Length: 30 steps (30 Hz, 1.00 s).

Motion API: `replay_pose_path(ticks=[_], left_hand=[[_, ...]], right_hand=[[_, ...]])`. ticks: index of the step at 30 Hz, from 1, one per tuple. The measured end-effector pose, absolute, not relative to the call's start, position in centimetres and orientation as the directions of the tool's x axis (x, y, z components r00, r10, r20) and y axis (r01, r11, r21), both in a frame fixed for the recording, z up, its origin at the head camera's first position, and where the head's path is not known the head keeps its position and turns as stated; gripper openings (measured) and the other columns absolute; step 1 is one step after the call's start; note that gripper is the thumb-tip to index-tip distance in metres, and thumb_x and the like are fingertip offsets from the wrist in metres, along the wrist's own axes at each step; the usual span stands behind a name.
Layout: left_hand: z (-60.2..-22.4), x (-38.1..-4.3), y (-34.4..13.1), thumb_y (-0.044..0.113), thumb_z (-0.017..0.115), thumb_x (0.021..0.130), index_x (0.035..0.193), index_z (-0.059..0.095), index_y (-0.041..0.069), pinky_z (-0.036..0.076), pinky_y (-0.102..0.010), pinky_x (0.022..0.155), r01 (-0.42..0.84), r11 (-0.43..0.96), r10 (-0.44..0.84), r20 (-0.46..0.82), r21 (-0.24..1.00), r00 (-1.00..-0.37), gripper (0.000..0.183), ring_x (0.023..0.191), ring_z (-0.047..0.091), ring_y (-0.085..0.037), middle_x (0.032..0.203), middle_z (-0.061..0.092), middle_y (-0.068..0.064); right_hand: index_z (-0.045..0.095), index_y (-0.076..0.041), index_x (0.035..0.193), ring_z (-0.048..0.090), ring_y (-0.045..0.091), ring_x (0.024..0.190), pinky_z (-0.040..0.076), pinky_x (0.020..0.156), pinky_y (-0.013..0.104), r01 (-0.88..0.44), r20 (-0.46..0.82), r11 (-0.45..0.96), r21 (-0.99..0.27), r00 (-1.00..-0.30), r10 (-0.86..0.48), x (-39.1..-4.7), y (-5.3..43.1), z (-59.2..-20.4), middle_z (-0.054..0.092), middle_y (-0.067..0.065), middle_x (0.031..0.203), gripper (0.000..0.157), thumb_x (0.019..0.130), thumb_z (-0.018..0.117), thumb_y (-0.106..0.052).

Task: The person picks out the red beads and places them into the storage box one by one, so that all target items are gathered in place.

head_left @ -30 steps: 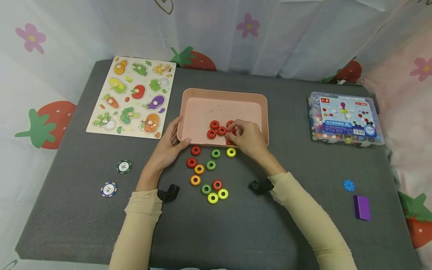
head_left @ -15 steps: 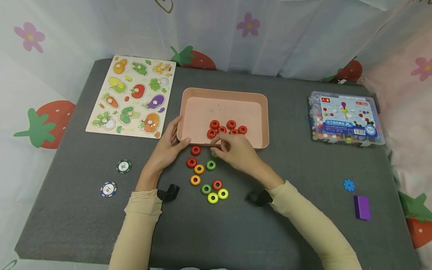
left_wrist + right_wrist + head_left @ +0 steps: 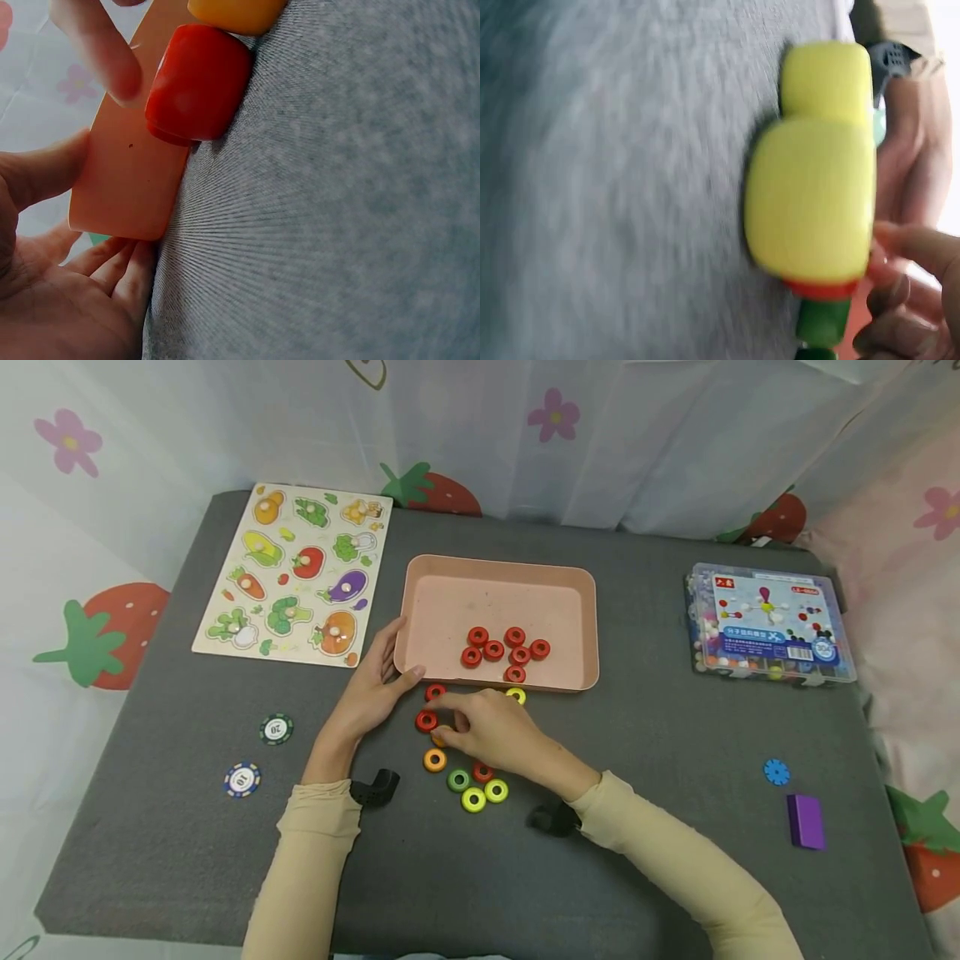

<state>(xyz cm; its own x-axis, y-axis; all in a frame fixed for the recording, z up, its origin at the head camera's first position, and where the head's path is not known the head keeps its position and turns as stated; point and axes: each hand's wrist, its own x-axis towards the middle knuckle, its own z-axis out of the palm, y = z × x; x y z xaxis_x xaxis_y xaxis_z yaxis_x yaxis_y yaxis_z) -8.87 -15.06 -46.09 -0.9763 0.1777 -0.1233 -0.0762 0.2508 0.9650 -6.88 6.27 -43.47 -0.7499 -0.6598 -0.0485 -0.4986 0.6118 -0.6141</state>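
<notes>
In the head view my left hand [image 3: 371,681] grips the front left corner of a shallow pink tray [image 3: 498,562], thumb on the near wall and fingers along the side. Several red rings [image 3: 493,651] lie inside it. My right hand [image 3: 491,727] is over the loose rings in front, its thumb and index finger apart beside a red ring [image 3: 426,721]. In the left wrist view a fingertip [image 3: 124,79] is near the red ring [image 3: 202,82]. An orange ring is partly covered by the right thumb; the hand hides other rings. Yellow rings [image 3: 814,199] fill the right wrist view.
Nearer the person lie an orange ring [image 3: 434,760], a green ring [image 3: 458,779] and yellow rings [image 3: 473,799]. A vegetable puzzle board [image 3: 300,577] and poker chips [image 3: 276,728] are left. A clear box [image 3: 768,622], blue disc [image 3: 776,772] and purple block [image 3: 806,821] are right.
My right hand has moved from the red rings inside the tray, across its front edge, to the loose rings at the front left. The left hand has stayed on the tray corner.
</notes>
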Motion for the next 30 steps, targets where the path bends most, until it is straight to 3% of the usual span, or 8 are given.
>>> replay_pose_path(ticks=[6,15,23,30], left_hand=[[-46.2,-9.0,-15.1,0.021,0.065,0.099,0.16,0.019,0.022,0.02,-0.043,0.125,-0.082,0.256,0.178,-0.13,0.963,-0.975,0.077,0.153,0.022,-0.021,0.166,0.023,-0.007],[-46.1,-8.9,-15.1,0.02,0.065,0.099,0.161,0.019,0.021,0.02,-0.043,0.125,-0.087,0.252,0.176,-0.134,0.964,-0.975,0.077,0.152,0.022,-0.021,0.165,0.023,-0.007],[-46.2,-9.0,-15.0,0.021,0.064,0.099,0.161,0.019,0.02,0.02,-0.044,0.125,-0.08,0.262,0.177,-0.13,0.962,-0.976,0.077,0.153,0.022,-0.022,0.166,0.022,-0.007],[-46.2,-8.9,-15.0,0.018,0.064,0.099,0.161,0.018,0.019,0.02,-0.045,0.125,-0.083,0.26,0.17,-0.131,0.962,-0.977,0.077,0.153,0.021,-0.023,0.166,0.022,-0.008]], right_hand=[[0.071,-0.017,0.124,0.047,0.005,0.044,0.034,0.042,0.022,-0.45,-0.068,0.665,-0.596,-0.797,-0.6,-6.7,5.2,-43.8,0.052,-0.009,0.057,0.038,0.091,0.075,-0.035],[0.074,-0.017,0.117,0.048,0.005,0.045,0.035,0.041,0.023,-0.424,-0.049,0.689,-0.587,-0.831,-0.553,-6.4,4.6,-44.0,0.053,-0.009,0.057,0.032,0.09,0.075,-0.034],[0.073,-0.017,0.108,0.045,0.005,0.05,0.033,0.045,0.022,-0.412,0.073,0.659,-0.629,-0.875,-0.478,-7.2,6.0,-43.4,0.051,-0.009,0.062,0.025,0.089,0.076,-0.034],[0.074,-0.01,0.108,0.047,0.01,0.05,0.035,0.046,0.025,-0.329,0.114,0.654,-0.681,-0.93,-0.349,-9.2,8.1,-42.1,0.052,-0.004,0.058,0.03,0.088,0.078,-0.032]])
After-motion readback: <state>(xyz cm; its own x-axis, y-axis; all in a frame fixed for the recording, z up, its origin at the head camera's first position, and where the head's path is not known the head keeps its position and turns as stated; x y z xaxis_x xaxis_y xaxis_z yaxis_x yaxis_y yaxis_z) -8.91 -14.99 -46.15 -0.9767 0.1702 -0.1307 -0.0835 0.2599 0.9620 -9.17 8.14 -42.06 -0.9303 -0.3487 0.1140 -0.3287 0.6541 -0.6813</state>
